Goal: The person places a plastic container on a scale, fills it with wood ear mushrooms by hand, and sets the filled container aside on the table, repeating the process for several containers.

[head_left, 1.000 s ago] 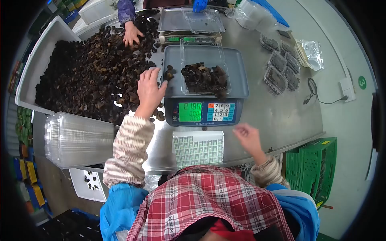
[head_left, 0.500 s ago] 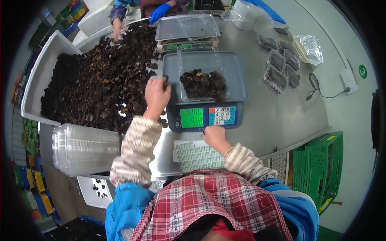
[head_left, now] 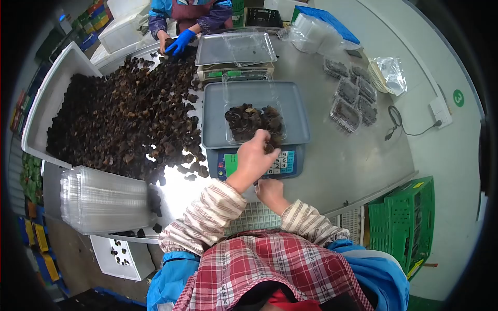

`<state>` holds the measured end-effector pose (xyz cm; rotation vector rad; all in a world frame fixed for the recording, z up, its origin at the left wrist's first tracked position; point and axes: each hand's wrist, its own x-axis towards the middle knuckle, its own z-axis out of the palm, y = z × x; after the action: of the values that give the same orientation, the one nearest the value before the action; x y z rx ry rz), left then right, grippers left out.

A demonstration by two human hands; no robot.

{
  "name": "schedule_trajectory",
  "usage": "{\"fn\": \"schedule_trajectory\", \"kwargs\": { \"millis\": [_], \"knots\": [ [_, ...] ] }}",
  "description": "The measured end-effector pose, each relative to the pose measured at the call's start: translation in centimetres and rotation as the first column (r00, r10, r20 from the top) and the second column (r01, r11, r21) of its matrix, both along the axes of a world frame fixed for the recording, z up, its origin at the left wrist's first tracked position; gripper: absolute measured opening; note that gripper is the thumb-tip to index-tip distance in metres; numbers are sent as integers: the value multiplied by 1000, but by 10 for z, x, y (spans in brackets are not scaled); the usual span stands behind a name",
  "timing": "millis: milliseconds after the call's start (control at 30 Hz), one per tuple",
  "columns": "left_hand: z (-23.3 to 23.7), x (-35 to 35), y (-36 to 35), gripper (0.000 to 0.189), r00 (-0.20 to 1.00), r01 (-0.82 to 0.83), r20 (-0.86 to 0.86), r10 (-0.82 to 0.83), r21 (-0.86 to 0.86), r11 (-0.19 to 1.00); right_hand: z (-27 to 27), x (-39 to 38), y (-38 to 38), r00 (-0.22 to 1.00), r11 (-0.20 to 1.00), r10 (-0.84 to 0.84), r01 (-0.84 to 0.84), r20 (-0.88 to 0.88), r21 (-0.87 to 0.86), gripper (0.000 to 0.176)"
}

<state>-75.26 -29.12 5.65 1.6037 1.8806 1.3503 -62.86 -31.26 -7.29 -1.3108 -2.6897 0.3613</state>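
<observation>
My left hand point(head_left: 252, 160) is over the front of the blue weighing scale point(head_left: 213, 165), thumb and fingers closed on a dark piece of wood ear mushroom point(head_left: 268, 147). Just beyond the fingertips, an open clear plastic box point(head_left: 278, 97) with wood ear mushrooms point(head_left: 246, 120) in it stands on the scale's grey pan point(head_left: 298, 122). My left hand covers part of the green display. My right hand point(head_left: 271, 194) is curled closed at the scale's front edge, beside a printed sheet of green labels point(head_left: 254, 217); a small dark bit shows at its fingertips, but its contents are hidden.
Loose wood ear mushrooms point(head_left: 140, 114) spread from a white foam box point(head_left: 36, 124) at left. Stacked clear boxes point(head_left: 106, 199) sit near-left, filled boxes point(head_left: 345, 114) at right. Across the table, a co-worker's blue-gloved hand point(head_left: 181, 41) works beside a second scale point(head_left: 236, 49). Green crates point(head_left: 399, 223) stand right.
My left hand has moved right, from the mushroom pile's edge to the scale front, with a mushroom piece. My right hand stays low by the scale. The co-worker's hands have come together.
</observation>
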Motion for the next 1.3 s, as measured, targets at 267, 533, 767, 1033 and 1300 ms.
{"fn": "schedule_trajectory", "kwargs": {
  "millis": [267,533,767,1033,1300],
  "knots": [
    [-17,-9,0,26,898,59,-435,59,252,966,6,7,-3,995,996,-86,85,-41,-26,17],
    [-55,-104,-132,18,669,-205,579,467,-461,864,73,47,15,740,896,-352,91,-572,-434,20],
    [-67,-130,-162,39,796,-490,-458,396,-102,866,120,58,75,734,939,-324,171,-597,-299,22],
    [-40,-83,-108,13,950,-215,-229,213,13,976,157,24,117,700,919,-327,79,-635,-387,20],
    [-100,18,-66,12,585,169,-605,-540,-560,811,151,12,118,713,949,-233,19,-661,-314,21]
  ]
}}
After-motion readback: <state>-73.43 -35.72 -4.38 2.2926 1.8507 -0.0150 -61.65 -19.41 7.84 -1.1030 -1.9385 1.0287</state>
